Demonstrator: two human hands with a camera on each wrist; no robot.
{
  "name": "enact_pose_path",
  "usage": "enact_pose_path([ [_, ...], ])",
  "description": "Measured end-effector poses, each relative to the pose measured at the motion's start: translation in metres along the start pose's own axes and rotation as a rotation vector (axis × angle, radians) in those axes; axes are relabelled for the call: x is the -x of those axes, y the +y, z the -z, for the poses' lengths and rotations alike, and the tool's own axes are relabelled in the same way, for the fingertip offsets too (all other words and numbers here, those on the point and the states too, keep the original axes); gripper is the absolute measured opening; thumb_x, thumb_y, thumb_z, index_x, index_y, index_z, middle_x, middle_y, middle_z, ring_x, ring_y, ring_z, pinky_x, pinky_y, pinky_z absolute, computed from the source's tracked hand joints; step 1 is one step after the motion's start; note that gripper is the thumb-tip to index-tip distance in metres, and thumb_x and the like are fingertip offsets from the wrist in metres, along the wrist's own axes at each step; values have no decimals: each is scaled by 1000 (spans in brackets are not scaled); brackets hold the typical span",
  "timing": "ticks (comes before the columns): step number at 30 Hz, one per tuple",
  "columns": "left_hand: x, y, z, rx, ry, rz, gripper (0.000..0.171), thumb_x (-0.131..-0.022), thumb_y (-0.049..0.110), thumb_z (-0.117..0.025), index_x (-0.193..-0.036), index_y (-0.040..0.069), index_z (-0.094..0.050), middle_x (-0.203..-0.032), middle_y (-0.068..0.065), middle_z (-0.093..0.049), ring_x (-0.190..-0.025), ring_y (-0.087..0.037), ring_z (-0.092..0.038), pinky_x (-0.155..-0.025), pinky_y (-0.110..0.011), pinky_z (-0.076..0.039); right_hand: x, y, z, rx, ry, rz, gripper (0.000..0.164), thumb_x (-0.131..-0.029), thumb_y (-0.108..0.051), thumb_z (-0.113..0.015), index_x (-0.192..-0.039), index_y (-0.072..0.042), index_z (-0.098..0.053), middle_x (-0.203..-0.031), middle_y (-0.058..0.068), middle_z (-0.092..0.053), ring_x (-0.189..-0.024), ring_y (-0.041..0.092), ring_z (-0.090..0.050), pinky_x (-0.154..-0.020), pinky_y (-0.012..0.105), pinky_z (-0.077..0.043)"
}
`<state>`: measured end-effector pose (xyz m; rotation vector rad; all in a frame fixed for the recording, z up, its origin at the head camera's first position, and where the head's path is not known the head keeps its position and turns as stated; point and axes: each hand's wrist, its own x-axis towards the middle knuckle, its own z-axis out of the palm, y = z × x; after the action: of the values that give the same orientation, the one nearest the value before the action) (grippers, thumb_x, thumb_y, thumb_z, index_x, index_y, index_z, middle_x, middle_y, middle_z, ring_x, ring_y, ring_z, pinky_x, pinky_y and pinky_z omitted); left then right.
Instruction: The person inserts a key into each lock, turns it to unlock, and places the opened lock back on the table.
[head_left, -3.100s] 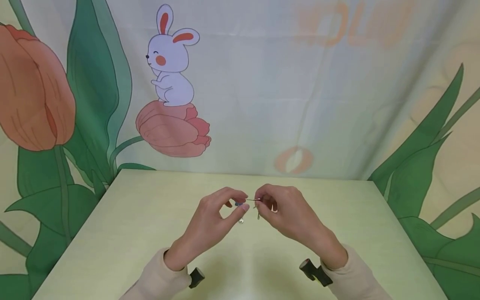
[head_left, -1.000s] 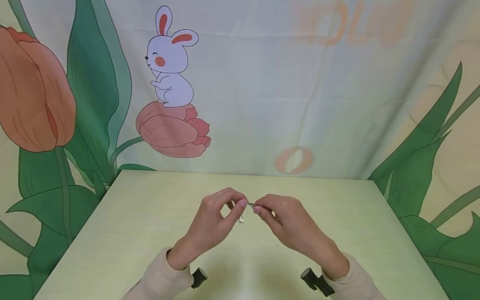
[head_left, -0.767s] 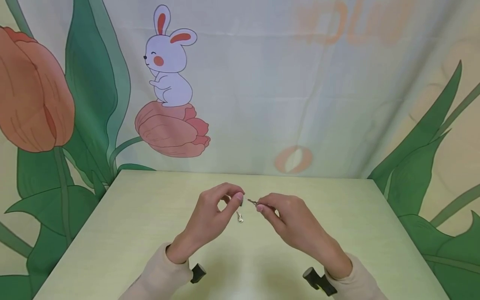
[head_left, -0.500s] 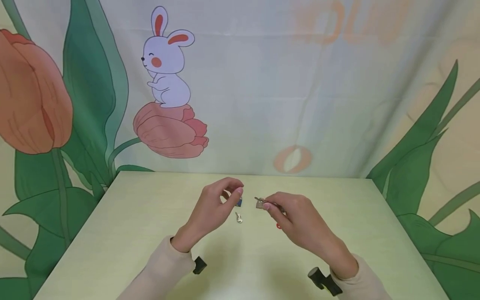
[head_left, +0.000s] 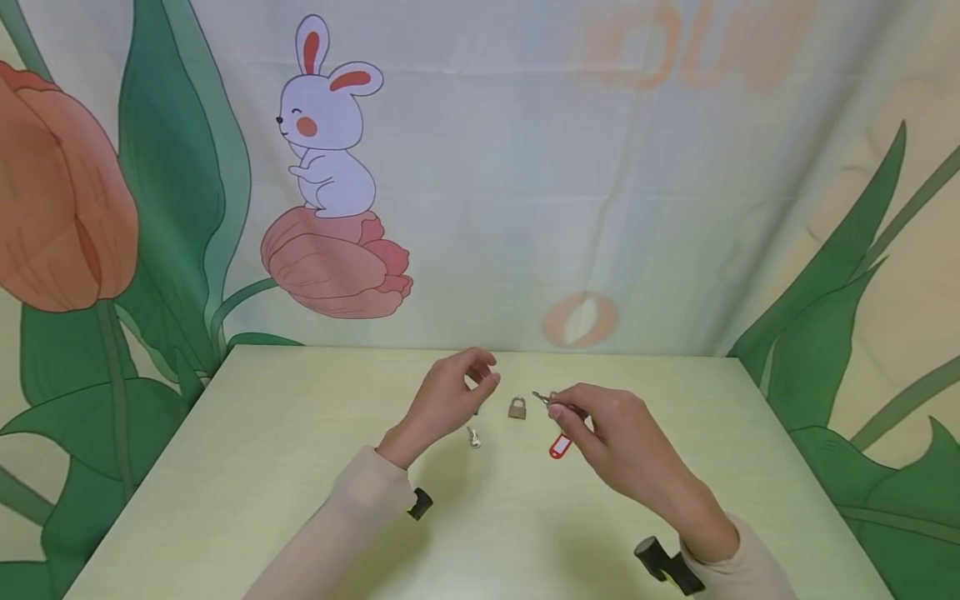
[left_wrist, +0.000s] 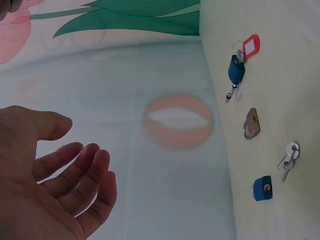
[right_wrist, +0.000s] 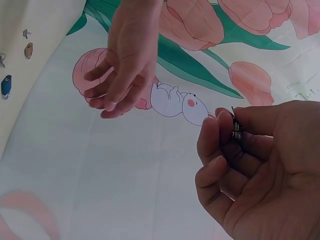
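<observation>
My right hand (head_left: 626,437) pinches a small metal key (head_left: 540,397) between thumb and index finger; in the right wrist view more dark metal (right_wrist: 236,131) shows inside the curled fingers. My left hand (head_left: 444,400) hovers over the table, fingers loosely bent, nothing in them. Below and between the hands a brass padlock (head_left: 517,412) lies on the table. Keys on a ring (head_left: 474,437) lie near my left hand. A blue padlock (left_wrist: 264,189) is mostly hidden under that hand in the head view. A second blue padlock (left_wrist: 236,70) lies by a red key tag (head_left: 559,446).
The pale table (head_left: 300,483) ends at a printed fabric backdrop (head_left: 480,208) with a rabbit and tulips. Black wrist cameras (head_left: 667,567) sit on both sleeves.
The hands, earlier fingertip to fingertip around a small metal piece, have parted. My right hand has moved right with the key; my left has let go and risen, exposing the brass padlock and red tag.
</observation>
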<state>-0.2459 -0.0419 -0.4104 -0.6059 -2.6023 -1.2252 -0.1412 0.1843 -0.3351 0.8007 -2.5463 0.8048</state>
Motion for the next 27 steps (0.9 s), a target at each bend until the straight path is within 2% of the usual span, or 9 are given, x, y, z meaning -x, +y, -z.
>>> enact_pose_path([
  [9,-22,-14,-31,-85,-106,38,30,-96,24,-62,-120,7,-63,-100,-5,-70,-92,-18,-65,-79,-34,-53,4,4,5,7,-9,-17,5,-95,-19,-65,-95,-19,-69,-79,-14,-62,-62,2,-47,-60,19,-43],
  [18,-41,-27,-59,-99,-179,77,32,-95,21,-64,-122,4,-61,-104,-11,-69,-90,-21,-66,-76,-35,-55,6,7,7,7,-8,-27,5,-95,-19,-65,-95,-20,-70,-78,-15,-61,-60,1,-44,-58,19,-42],
  [22,-46,-36,-73,-179,-230,77,34,-96,22,-63,-124,4,-60,-106,-12,-68,-88,-22,-65,-75,-36,-53,7,9,8,9,-8,-31,5,-94,-18,-66,-95,-19,-70,-78,-15,-62,-61,1,-45,-58,19,-43],
  [25,-49,-43,-82,-250,-275,90,35,-96,23,-62,-124,3,-60,-110,-12,-68,-94,-23,-65,-79,-38,-54,7,9,7,0,-12,-32,5,-94,-18,-66,-95,-20,-70,-78,-14,-62,-61,1,-45,-57,19,-43],
  [27,-50,-47,-88,-264,-299,110,36,-95,23,-62,-124,2,-60,-113,-13,-67,-98,-24,-65,-82,-39,-54,8,10,6,-8,-12,-31,5,-94,-18,-66,-95,-20,-70,-78,-14,-61,-60,1,-45,-57,19,-43],
])
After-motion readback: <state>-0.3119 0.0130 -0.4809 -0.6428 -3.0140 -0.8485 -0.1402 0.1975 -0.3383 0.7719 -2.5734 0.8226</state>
